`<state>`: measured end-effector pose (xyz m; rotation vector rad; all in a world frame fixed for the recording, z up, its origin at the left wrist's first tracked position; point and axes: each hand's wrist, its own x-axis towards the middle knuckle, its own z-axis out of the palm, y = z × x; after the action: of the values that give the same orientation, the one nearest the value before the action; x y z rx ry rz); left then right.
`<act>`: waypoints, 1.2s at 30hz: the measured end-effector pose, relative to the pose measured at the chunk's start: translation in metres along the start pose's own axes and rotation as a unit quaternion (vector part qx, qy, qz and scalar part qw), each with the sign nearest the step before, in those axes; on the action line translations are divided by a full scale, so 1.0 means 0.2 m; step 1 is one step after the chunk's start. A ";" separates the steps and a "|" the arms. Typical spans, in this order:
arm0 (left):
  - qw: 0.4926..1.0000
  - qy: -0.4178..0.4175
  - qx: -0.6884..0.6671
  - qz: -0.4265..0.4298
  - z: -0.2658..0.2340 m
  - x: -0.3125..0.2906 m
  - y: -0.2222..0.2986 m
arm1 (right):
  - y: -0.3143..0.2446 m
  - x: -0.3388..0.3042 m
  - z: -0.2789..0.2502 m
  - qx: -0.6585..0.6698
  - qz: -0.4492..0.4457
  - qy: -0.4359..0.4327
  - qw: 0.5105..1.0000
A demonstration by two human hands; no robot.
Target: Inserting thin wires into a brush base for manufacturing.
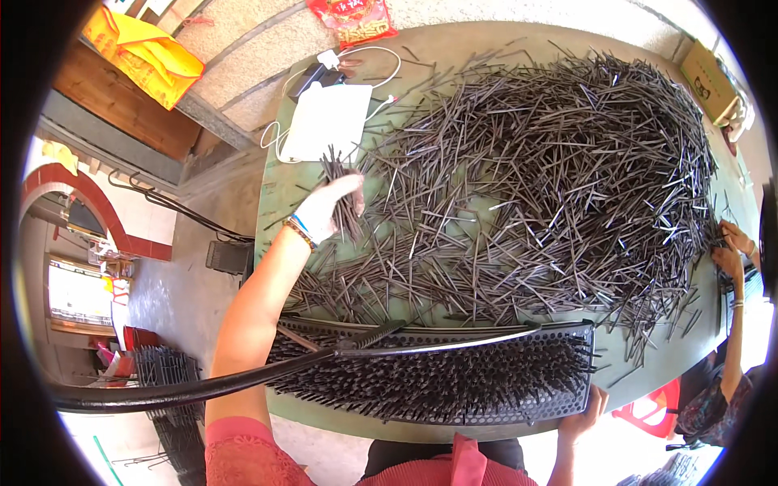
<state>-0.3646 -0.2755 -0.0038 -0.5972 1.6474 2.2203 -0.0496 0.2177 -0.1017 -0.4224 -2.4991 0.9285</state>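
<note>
My left hand (334, 204) is closed round a bundle of thin dark sticks (350, 223), held up over the left part of the table. My right hand (582, 415) grips the lower right corner of a long perforated metal tray (587, 340). Black sticks (438, 377) stand close together in the tray's holes. Beyond it spreads a large heap of loose dark sticks (567, 162), thickest at the right. A black metal bar (203, 390) crosses in front of the tray from the left.
The green table (648, 356) carries a white box with cables (332, 121) at far left. A red packet (352, 20) lies beyond the far edge, a cardboard box (707, 81) at far right. Another person's hands (732, 249) handle sticks at the right edge. A red stool (656, 409) stands below.
</note>
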 end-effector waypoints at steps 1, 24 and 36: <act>0.999 0.025 0.025 -0.025 0.00 0.00 -0.02 | -0.01 0.01 0.00 0.004 -0.025 0.008 1.000; 0.945 0.101 0.152 0.272 0.04 0.09 -0.19 | -0.01 0.01 -0.01 -0.003 -0.037 0.008 0.999; 0.992 0.080 -0.026 0.097 -0.02 0.09 -0.17 | 0.03 -0.02 0.00 -0.007 0.015 -0.001 1.000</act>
<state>-0.3626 -0.2685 -0.0416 -0.6692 1.7995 2.4153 -0.0447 0.2210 -0.1076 -0.4637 -2.5088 0.9235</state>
